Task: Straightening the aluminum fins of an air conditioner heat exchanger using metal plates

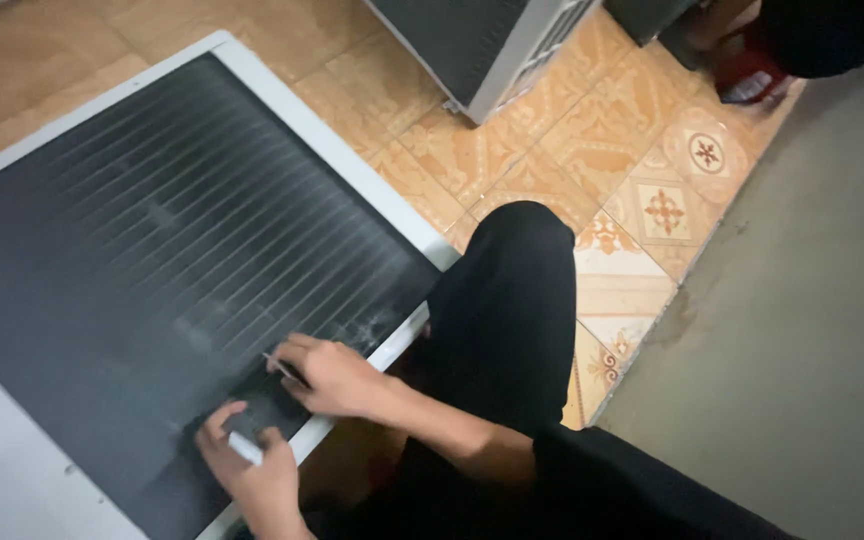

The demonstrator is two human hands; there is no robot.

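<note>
Inspector A: Item under the hands is a large dark finned panel (182, 270) in a white frame (337, 150), lying flat on the floor and filling the left and centre of the frame. Its fins run as thin parallel lines across the dark face.

Inspector B: Hand positions?

Inspector A: The right hand (332, 378), lower centre, rests on the panel near its lower edge, fingers curled narrow around a thin light-coloured tool (277, 364) whose tip touches the fins. The left hand (252, 475), at the bottom of the frame just below the right, is closed on a small white object (244, 448); what that object is, I cannot tell. Both hands sit close together on the same corner of the panel.

Inspector B: Surroundings?

Inspector A: The person's knee, in black trousers (507, 310), is bent just right of the frame's edge. The floor is patterned orange and cream tile (642, 190) in the upper right, meeting plain grey concrete (812, 330) on the right side. A second white-cased unit (497, 45) with a dark grille stands at top centre, well apart from the hands. A red sandal (747, 75) shows at upper right.
</note>
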